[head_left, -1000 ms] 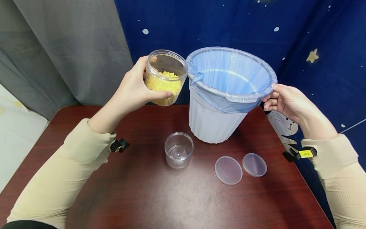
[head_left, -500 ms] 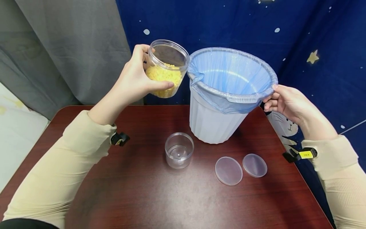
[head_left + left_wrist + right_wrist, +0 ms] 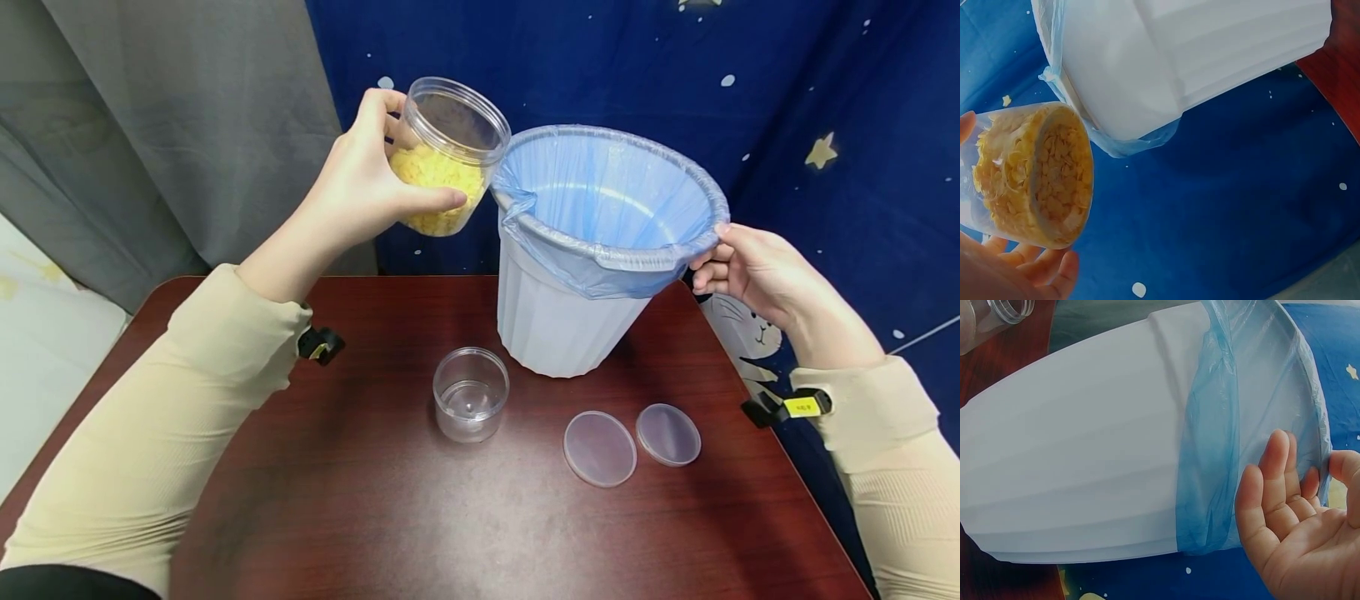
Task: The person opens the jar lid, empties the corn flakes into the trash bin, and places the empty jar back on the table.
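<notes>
My left hand (image 3: pixel 375 179) grips a clear plastic jar (image 3: pixel 461 117), lidless and tilted slightly toward the bin. Yellow flakes (image 3: pixel 1060 175) fill its lower part; in the head view the jar's mouth overlaps the bin's left rim. A white trash can (image 3: pixel 562 325), lined with a blue plastic bag (image 3: pixel 600 183), stands on the table, its mouth facing up and toward me. On its right side, my right hand (image 3: pixel 765 275) holds the rim, thumb (image 3: pixel 1344 465) on top and fingers (image 3: pixel 1275 456) below, against the bag.
A second clear jar (image 3: pixel 470 400), lidless, stands on the dark red table (image 3: pixel 360 500) in front of the bin. Two round clear lids lie to its right, a larger lid (image 3: pixel 600 448) and a smaller lid (image 3: pixel 668 434). A blue curtain (image 3: pixel 847 75) hangs behind.
My left hand has raised the jar and moved it slightly right, toward the bin's rim. The flakes stay inside it. My right hand keeps its hold on the rim.
</notes>
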A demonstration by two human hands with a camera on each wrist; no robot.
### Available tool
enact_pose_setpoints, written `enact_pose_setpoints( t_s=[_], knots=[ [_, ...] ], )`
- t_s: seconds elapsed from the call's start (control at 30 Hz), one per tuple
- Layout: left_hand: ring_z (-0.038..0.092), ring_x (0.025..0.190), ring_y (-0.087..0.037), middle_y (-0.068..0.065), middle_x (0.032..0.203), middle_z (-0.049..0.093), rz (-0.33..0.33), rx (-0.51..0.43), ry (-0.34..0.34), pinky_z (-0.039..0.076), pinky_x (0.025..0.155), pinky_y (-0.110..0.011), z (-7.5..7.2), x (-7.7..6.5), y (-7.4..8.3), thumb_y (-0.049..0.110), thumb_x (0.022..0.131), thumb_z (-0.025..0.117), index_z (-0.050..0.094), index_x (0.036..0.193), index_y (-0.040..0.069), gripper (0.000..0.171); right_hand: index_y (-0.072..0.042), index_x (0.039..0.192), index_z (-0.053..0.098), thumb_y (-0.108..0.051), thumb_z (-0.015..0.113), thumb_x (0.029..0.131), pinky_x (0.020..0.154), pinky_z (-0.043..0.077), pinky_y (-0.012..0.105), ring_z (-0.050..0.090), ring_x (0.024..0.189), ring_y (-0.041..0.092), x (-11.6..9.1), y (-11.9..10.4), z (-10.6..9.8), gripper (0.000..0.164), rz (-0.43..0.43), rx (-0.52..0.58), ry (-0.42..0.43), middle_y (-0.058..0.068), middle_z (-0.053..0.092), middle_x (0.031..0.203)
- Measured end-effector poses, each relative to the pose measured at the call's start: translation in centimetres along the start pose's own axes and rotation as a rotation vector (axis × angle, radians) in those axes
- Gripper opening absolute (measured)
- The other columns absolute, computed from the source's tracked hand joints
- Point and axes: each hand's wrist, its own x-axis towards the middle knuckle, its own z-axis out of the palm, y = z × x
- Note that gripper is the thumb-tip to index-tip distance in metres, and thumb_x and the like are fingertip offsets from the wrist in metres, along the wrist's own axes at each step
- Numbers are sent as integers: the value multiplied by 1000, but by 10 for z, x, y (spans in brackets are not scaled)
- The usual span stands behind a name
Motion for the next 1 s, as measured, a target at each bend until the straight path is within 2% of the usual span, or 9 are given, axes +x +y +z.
enact_pose_setpoints(
  t_s=[0.3, 0.6, 1.0],
  knots=[
    [51, 107, -17, -5, 124, 54, 0, 31, -18, 49, 87, -32, 1, 8, 7, 45, 67, 84, 30, 140, 16, 95, 1, 98, 58, -14, 38, 104, 68, 54, 32, 64, 68, 23, 1, 1, 0, 25, 2, 6, 3, 13, 65, 82],
    [50, 109, -18, -6, 128, 53, 27, 83, -15, 49, 89, -31, 0, 17, 13, 46, 70, 82, 31, 143, 19, 94, 1, 96, 59, -13, 39, 104, 67, 54, 32, 64, 68, 23, 1, 1, 0, 25, 4, 5, 19, 12, 65, 81],
    [41, 118, -18, -4, 132, 51, 50, 123, -36, 47, 90, -28, 0, 29, 22, 48, 72, 79, 32, 146, 22, 92, 1, 96, 58, -14, 39, 104, 67, 54, 33, 63, 67, 23, 1, 1, 1, 26, 7, 17, 22, 12, 65, 81]
  ],
)
